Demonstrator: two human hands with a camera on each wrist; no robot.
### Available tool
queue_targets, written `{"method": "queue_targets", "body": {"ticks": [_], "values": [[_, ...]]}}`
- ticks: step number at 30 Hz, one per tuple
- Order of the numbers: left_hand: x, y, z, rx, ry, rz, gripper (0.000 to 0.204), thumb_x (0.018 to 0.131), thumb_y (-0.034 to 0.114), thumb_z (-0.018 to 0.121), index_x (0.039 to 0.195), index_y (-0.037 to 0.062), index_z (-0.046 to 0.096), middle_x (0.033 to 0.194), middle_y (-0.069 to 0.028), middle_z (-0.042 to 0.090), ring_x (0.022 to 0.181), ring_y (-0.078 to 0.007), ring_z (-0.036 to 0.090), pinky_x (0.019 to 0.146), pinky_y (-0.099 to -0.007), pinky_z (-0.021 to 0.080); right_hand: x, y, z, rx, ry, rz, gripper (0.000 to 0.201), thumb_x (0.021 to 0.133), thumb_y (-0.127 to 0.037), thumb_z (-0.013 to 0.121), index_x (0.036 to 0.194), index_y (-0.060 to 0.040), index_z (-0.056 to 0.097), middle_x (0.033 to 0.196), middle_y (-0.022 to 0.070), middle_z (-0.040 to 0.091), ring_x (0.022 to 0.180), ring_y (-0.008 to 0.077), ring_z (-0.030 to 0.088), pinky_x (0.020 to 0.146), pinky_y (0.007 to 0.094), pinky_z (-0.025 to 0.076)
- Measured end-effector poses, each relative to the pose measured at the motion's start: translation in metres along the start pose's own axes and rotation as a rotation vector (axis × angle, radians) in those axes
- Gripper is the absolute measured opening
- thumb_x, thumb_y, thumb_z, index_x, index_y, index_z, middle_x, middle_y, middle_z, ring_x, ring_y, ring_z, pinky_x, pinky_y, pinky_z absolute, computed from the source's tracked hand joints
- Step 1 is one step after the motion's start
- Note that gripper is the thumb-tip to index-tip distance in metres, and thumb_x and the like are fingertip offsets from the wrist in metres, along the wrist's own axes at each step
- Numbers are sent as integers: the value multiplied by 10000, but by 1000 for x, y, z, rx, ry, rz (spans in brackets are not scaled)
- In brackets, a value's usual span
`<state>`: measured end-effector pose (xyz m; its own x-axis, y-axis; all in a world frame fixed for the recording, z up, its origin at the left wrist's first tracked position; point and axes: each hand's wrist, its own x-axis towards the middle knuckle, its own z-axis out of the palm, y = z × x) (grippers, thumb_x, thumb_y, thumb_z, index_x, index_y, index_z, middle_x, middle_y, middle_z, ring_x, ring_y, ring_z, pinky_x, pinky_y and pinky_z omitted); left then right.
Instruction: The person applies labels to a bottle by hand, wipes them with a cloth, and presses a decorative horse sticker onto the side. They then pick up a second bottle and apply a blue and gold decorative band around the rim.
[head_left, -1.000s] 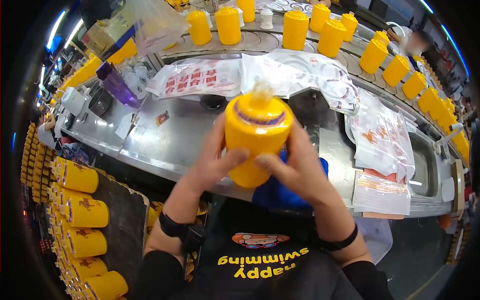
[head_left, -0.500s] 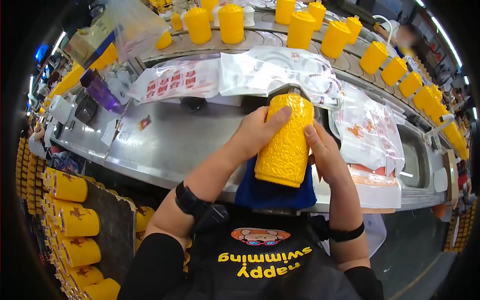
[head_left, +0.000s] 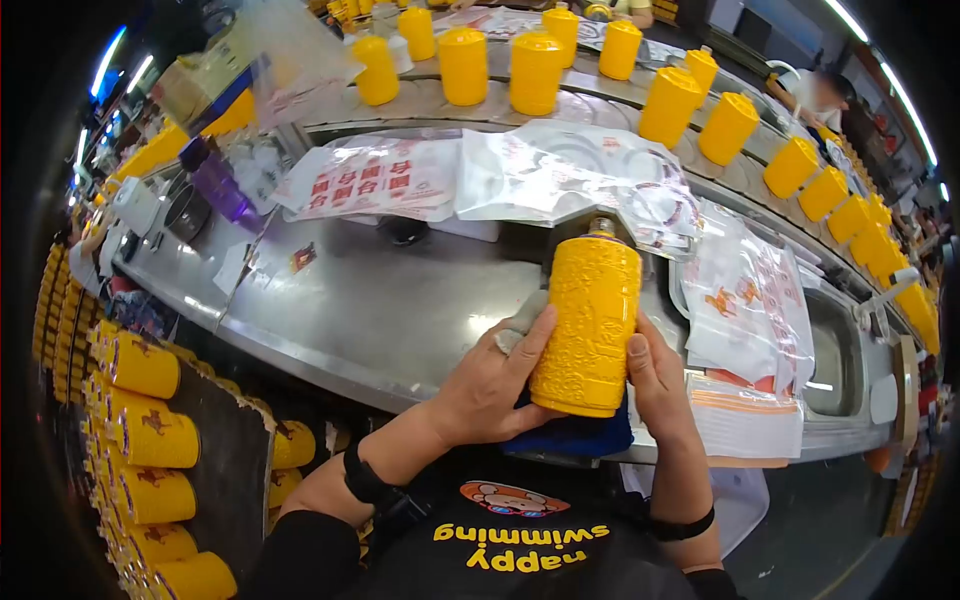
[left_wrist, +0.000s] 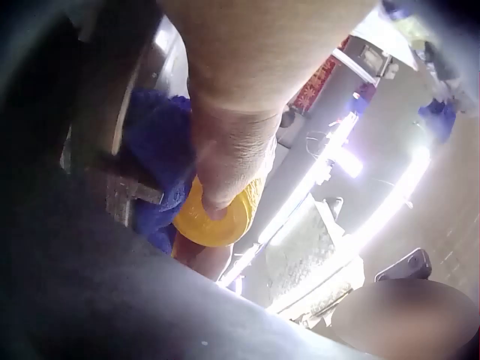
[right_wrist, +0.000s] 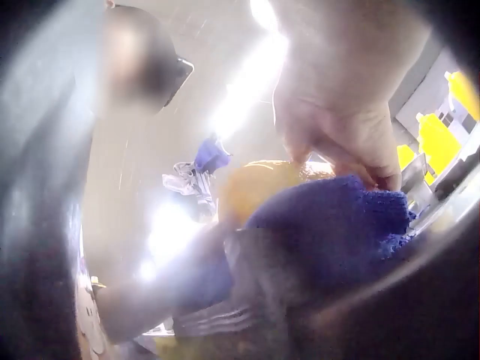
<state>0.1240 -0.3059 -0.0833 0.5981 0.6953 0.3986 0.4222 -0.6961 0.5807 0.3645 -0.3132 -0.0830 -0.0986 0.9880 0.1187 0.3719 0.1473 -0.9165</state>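
between both hands, yellow bottle (head_left: 588,325) stands upright, long axis vertical, base on blue cloth (head_left: 575,435). left hand (head_left: 490,385) and right hand (head_left: 655,385) clasp its lower sides.

Seen from below, the round base of a yellow bottle (left_wrist: 216,219) is pressed by a left hand (left_wrist: 232,142) w/ a blue cloth (left_wrist: 154,161) bunched just beside it.

Black sleeves, black wrist straps, black apron printed "happy swimming" with a cartoon bear.
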Motion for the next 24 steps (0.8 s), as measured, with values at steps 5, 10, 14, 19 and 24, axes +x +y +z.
{"method": "queue_targets", "body": {"ticks": [5,10,14,19,24], "values": [[1,-8,-26,7,56,69,780,895,458,640,1443,-30,375,1374,-300,476,1270,-444,462,1101,-449,344,-3,2,-1,68,-13,61,608,1046,-418,394,1432,53,413,1279,211,589,1185,284,567,1002,346,415],[21,-55,-101,35,337,-517,304,940,296,588,1013,23,701,1023,-180,696,1059,-377,584,913,-417,459,-2,-8,-1,110,-67,60,631,1050,-424,383,1450,65,376,1328,200,567,1221,260,549,1022,330,404],[31,-141,-157,672,246,-226,253,907,287,606,933,61,715,875,-149,693,837,-384,610,882,-444,453,-3,0,-6,-31,-35,55,603,1051,-403,383,1439,58,399,1297,232,574,1216,305,549,1028,359,395],[49,-87,-118,345,263,-312,270,913,245,633,1079,45,705,1034,-174,684,999,-315,600,905,-388,456,-5,-11,-37,-262,105,-97,362,914,-84,578,1270,-16,587,1180,169,621,1056,310,561,950,393,425],[35,-53,-70,104,237,-272,245,909,198,648,1089,37,691,1182,-163,636,1106,-312,579,969,-369,430,11,30,-126,-924,261,17,213,844,-16,604,1021,-49,718,957,141,637,944,329,532,878,428,420]]}}
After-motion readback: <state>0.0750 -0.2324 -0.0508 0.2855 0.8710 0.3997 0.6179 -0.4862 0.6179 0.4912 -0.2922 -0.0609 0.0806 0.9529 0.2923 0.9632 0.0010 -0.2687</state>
